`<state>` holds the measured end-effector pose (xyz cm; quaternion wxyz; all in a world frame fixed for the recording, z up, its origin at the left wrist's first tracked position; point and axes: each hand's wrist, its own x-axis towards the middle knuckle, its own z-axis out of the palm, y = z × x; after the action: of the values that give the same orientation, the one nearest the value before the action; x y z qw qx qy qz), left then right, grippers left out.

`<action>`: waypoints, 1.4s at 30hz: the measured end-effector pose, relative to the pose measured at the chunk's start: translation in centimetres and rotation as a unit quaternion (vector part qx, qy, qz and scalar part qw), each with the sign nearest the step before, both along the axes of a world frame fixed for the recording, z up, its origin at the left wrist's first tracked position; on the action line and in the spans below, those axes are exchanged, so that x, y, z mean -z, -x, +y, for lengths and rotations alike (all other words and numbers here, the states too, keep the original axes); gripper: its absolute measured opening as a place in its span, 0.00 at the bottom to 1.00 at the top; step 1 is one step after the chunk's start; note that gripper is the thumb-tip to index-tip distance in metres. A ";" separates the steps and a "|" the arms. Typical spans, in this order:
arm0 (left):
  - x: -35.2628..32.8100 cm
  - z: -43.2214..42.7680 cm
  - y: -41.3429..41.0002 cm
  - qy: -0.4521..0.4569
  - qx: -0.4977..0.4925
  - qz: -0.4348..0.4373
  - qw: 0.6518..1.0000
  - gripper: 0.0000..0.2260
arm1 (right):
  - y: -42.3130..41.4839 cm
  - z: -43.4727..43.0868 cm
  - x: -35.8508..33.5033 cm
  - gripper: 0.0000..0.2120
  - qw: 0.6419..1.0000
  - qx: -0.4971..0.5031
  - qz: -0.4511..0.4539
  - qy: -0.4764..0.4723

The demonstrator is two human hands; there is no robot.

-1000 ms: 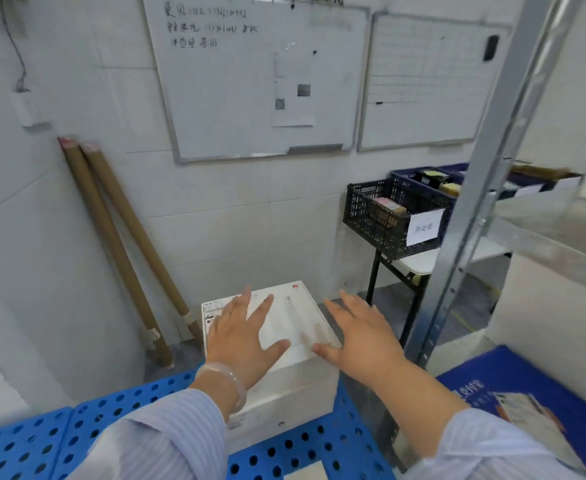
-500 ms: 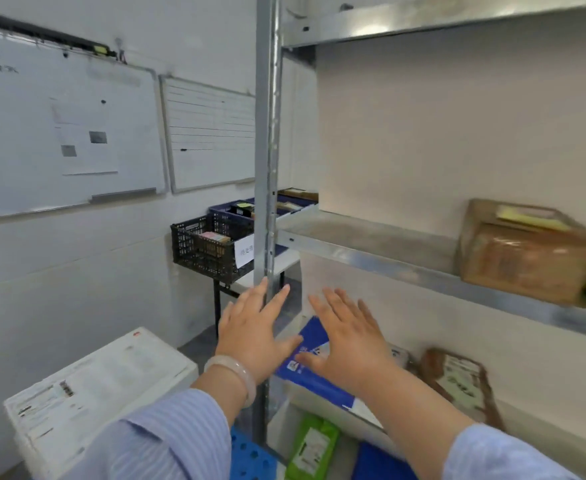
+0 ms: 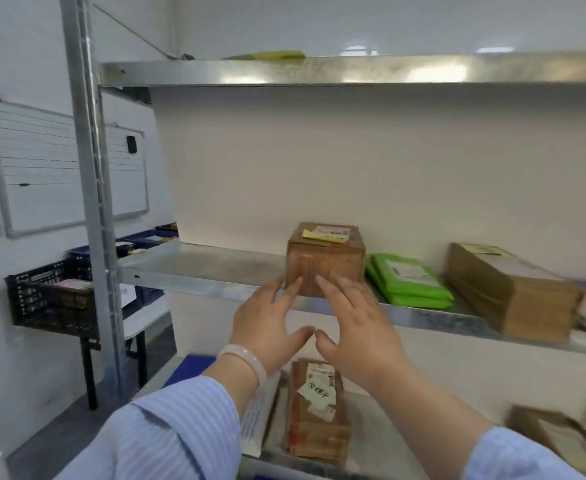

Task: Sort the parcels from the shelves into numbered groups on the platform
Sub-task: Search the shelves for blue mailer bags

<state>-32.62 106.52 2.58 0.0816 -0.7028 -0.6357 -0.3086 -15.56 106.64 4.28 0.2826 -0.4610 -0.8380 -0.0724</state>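
Note:
A small brown cardboard box (image 3: 329, 252) with a yellow note and a label on top stands on the middle metal shelf (image 3: 198, 268). My left hand (image 3: 267, 327) and my right hand (image 3: 357, 327) are raised side by side just in front of it, fingers spread and empty, fingertips close to its front face. To the right of that box lie a stack of green mailer bags (image 3: 407, 282) and a long brown carton (image 3: 506, 289). On the lower shelf, below my hands, lies a brown parcel (image 3: 316, 414) with a handwritten note.
A steel upright (image 3: 92, 202) stands at the left of the rack. Behind it a black crate (image 3: 47, 299) and blue bins sit on a small stand under a whiteboard (image 3: 45, 168). Another brown parcel (image 3: 561, 438) lies at the lower right. A green item (image 3: 267, 55) rests on the top shelf.
My view has swung right from the white box on the blue platform to the rack. Both empty hands have risen toward the small brown box on the middle shelf.

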 end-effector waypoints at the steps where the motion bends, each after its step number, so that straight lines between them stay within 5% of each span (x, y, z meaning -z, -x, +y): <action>1: -0.1 0.6 -1.6 -0.005 0.020 -0.009 1.000 0.34 | -1.7 0.2 -0.3 0.35 1.000 0.012 0.010 -0.005; 7: -1.7 3.7 -11.2 -0.001 0.127 -0.092 0.988 0.29 | -11.1 4.0 -2.3 0.29 0.987 0.095 0.126 -0.019; 18: -4.8 12.1 -18.0 0.149 0.073 -0.202 0.965 0.16 | -14.5 11.7 -5.5 0.16 0.903 0.113 0.337 0.242; 25: -6.9 15.3 -18.4 0.232 -0.011 -0.222 0.947 0.15 | -14.0 14.7 -6.6 0.06 0.909 0.168 0.222 0.311; 28: -7.3 16.0 -18.3 0.254 -0.040 -0.192 0.947 0.17 | -13.8 15.3 -6.4 0.12 0.924 0.171 0.161 0.302; 31: -7.7 15.5 -18.8 0.269 -0.043 -0.160 0.949 0.15 | -13.9 15.9 -5.6 0.08 0.916 0.157 0.215 0.301; 35: -7.8 15.5 -19.2 0.257 -0.031 -0.159 0.953 0.15 | -14.3 15.7 -5.0 0.11 0.879 0.132 0.351 0.296; 42: -6.6 14.2 -18.9 0.073 0.089 -0.400 0.909 0.19 | -14.3 14.7 -4.7 0.19 0.802 0.077 0.534 0.255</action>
<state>-13.70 120.71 9.15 -0.2589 -0.5778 -0.5707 -0.5229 -1.25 121.33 8.93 0.5511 -0.5456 -0.5043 0.3800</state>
